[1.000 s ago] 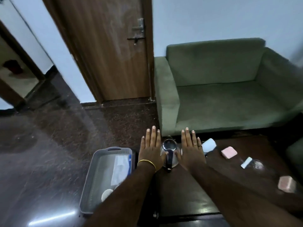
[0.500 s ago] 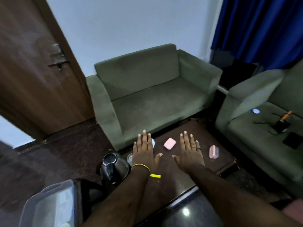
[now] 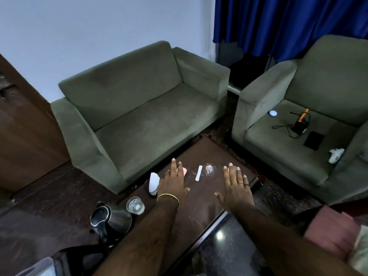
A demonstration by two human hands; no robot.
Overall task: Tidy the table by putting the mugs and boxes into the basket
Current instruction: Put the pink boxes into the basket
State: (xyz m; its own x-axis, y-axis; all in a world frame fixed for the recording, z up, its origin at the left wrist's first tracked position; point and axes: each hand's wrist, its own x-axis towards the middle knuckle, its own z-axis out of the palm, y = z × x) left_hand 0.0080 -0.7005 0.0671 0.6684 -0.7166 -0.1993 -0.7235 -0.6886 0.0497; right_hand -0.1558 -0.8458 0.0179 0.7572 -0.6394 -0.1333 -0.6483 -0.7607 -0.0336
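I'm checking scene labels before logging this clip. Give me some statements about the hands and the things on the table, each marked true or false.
1. Both hands are spread flat with straight fingers, holding nothing. True: left hand, right hand.
2. A glass tumbler stands next to the dark kettle. True.
3. The left hand grips the kettle's handle. False: the kettle sits apart from it, nearer the table's left end.
4. A small white strip lies on the table between the two hands. True.
5. The two-seat sofa is red. False: it is green.
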